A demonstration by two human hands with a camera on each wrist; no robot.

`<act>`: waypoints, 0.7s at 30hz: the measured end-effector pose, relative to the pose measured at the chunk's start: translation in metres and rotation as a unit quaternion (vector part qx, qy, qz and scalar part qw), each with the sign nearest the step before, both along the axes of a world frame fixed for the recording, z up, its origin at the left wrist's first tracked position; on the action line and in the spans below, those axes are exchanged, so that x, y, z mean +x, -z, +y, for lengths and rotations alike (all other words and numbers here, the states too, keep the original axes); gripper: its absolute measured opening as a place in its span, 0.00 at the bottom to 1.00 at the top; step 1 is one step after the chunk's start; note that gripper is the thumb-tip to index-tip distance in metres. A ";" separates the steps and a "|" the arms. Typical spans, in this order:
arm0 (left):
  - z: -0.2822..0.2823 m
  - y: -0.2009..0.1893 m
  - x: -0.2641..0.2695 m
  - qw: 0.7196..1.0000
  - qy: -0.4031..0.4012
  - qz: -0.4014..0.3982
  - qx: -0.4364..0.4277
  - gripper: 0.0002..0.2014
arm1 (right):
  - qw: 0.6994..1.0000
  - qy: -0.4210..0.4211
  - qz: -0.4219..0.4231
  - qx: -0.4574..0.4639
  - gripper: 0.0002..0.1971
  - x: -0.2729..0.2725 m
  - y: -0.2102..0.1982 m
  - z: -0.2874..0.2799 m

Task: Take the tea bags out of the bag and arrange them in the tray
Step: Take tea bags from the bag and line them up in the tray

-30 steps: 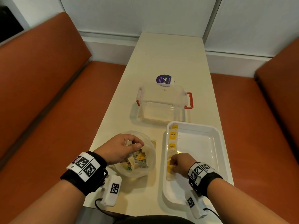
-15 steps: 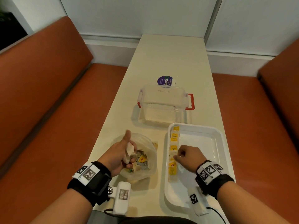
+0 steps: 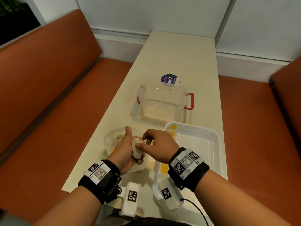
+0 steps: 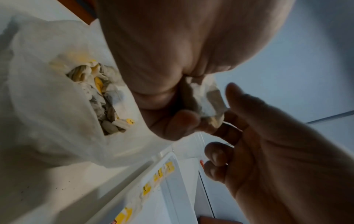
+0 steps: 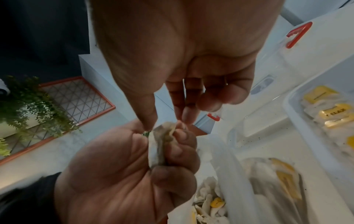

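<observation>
Head view: left hand (image 3: 125, 150) held a small clump of tea bags (image 3: 136, 148) above the bag (image 3: 110, 141), right hand (image 3: 160, 146) pinching at its top, tray (image 3: 215, 144) just to the right with a yellow-tagged row along its left wall. Left wrist view: left fingers (image 4: 184, 119) curled round the clump, more tea bags left in the bag. Right wrist view: right thumb and fingertips (image 5: 186, 116) nipped the clump's top edge; mid-handover, I judged, next pulling one bag free and laying it in the row.

The bag (image 3: 112, 141) is thin, translucent, crinkled plastic. The tea bags (image 5: 159, 145) are soft, matt, creased paper with yellow paper tags. The tray (image 3: 215, 144) is smooth, glossy white plastic. The far box (image 3: 162, 101) is clear, shiny plastic with red plastic clips. The table (image 3: 179, 59) is smooth, matt cream laminate.
</observation>
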State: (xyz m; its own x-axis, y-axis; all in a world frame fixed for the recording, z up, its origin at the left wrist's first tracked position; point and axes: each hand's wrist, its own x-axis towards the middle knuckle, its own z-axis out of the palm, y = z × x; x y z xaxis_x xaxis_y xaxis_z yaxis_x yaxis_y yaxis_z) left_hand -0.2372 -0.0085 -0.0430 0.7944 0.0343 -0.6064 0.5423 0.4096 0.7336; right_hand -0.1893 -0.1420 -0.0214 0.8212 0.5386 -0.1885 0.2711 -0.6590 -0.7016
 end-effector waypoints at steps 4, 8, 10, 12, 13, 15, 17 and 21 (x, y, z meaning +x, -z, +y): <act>0.002 0.000 0.003 0.999 0.008 -0.007 -0.038 0.44 | 1.000 0.013 0.007 0.004 0.13 0.004 -0.006 0.003; 0.012 -0.002 0.005 0.997 0.008 -0.014 -0.076 0.44 | 0.999 0.023 0.029 0.025 0.05 0.006 -0.014 0.015; 0.020 0.000 0.004 0.996 0.004 -0.010 -0.084 0.43 | 0.999 0.016 0.042 0.030 0.04 0.006 -0.018 0.023; 0.028 0.002 0.003 0.996 -0.004 0.002 -0.084 0.39 | 0.998 -0.001 0.052 0.030 0.04 0.005 -0.025 0.030; 0.032 0.004 0.002 0.997 -0.009 0.006 -0.082 0.38 | 0.998 -0.008 0.059 0.036 0.04 0.005 -0.028 0.032; 0.042 0.008 0.002 0.997 -0.011 0.003 -0.071 0.35 | 0.996 -0.015 0.071 0.049 0.04 0.005 -0.035 0.036; 0.052 0.007 0.000 0.999 -0.009 -0.009 -0.043 0.33 | 0.996 -0.010 0.067 0.052 0.04 0.003 -0.040 0.039; 0.079 -0.003 -0.001 0.988 0.052 -0.146 0.019 0.40 | 0.998 0.004 0.048 0.046 0.04 0.001 -0.050 0.038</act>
State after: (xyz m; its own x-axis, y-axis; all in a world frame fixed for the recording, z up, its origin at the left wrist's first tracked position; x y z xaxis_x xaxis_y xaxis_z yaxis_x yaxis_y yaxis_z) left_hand -0.2385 0.0706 -0.0403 0.9355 -0.0386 -0.3511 0.3434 0.3320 0.8785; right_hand -0.1879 -0.1039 0.0282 0.8064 0.5500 -0.2172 0.1942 -0.5933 -0.7812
